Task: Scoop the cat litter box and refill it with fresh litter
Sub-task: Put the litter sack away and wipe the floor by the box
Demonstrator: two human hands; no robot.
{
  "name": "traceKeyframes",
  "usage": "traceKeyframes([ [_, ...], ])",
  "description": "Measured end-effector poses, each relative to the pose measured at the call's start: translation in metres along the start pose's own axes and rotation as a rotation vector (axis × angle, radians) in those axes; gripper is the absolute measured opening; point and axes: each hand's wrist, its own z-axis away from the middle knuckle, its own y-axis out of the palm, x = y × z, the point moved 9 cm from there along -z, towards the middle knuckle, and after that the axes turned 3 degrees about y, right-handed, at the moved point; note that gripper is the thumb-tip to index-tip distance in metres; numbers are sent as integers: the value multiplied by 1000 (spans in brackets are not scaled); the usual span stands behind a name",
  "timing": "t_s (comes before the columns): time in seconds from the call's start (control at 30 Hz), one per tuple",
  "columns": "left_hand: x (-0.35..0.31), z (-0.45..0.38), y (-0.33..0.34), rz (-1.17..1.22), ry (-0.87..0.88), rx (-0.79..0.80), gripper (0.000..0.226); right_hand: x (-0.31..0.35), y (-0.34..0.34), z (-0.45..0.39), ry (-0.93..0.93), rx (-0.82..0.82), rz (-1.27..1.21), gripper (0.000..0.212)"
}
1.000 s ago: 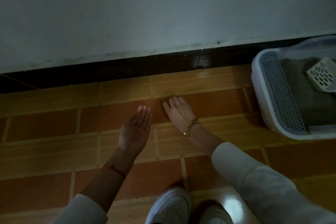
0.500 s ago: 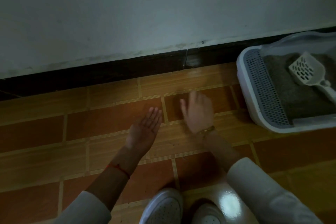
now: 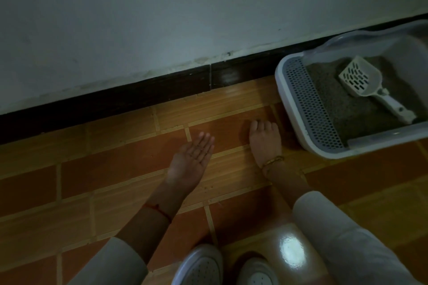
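Litter box (image 3: 289, 109) sat to my right against the wall's dark skirting, and that was the direction everything turned on. My right hand (image 3: 265, 141) lay palm down on the floor tiles (image 3: 111, 169), fingers spread loosely and holding nothing, just beside the box's near corner but not touching it. My left hand (image 3: 192, 157) hovered palm up further left, open and flat, also empty as far as I could see, though specks too small to make out might have rested in it. So the right hand was plainly the nearer one to the work.

Inside the box, on the grey litter (image 3: 347, 104), lay the scoop (image 3: 370, 85). Its long axis ran diagonally: the slotted head pointed up and left toward the wall, and the handle trailed down and right toward the box's far front rim, away from me. I judged that reaching it meant sending the right hand over the perforated step at the box's left end and past the head to the handle, since the grip end was the farther end. I guessed that scooping had not started, as the scoop rested flat with nothing visible in it. No bag of fresh litter was in sight.
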Motion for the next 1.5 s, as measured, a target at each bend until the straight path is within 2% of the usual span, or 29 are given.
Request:
traceKeyframes([
  [0.03,-8,1,13,-157,191,27,41,4,-4,2,-7,-20,-9,29],
  [0.1,6,6,45,0,115,258,39,21,-16,8,-53,-62,-76,21],
  [0.13,12,6,53,22,93,301,39,31,-25,13,-77,-94,-138,16],
  [0.23,21,-4,57,-44,63,283,37,48,-46,22,-113,-182,-290,12],
  [0.3,25,-5,62,-43,43,289,37,34,-45,12,-41,-160,-314,11],
  [0.37,24,-4,67,-17,32,316,38,6,-26,-3,100,-59,-284,14],
  [0.5,17,-4,72,18,9,366,39,-36,19,-27,261,159,-148,42],
  [0.57,11,-4,75,35,13,372,41,-35,31,-38,224,184,-122,40],
  [0.67,7,-5,76,52,14,370,39,-20,22,-49,86,51,5,11],
  [0.73,6,-5,78,69,12,382,38,-12,19,-48,26,11,27,15],
  [0.8,6,-5,79,67,14,388,38,-5,10,-42,12,5,-15,23],
  [0.93,11,-10,77,5,44,342,34,35,-28,-11,-61,-144,-250,19],
  [1.0,15,-14,74,-44,56,285,27,61,-42,9,-133,-147,-367,12],
  [1.03,18,-16,73,-34,44,268,24,66,-43,15,-135,-128,-397,7],
  [1.1,19,-13,75,-6,28,288,27,47,-38,15,-18,-84,-461,18],
  [1.2,20,-4,78,64,-21,358,36,-15,-16,15,275,-20,-356,24],
  [1.27,18,-1,79,90,-35,368,35,-43,1,19,361,56,-217,33],
  [1.37,18,-1,78,81,-32,364,33,-50,16,24,336,120,-123,31],
  [1.47,19,3,79,72,-29,358,31,-31,17,19,167,61,-27,8],
  [1.5,19,5,79,70,-26,360,31,-27,15,18,136,54,-16,11],
])
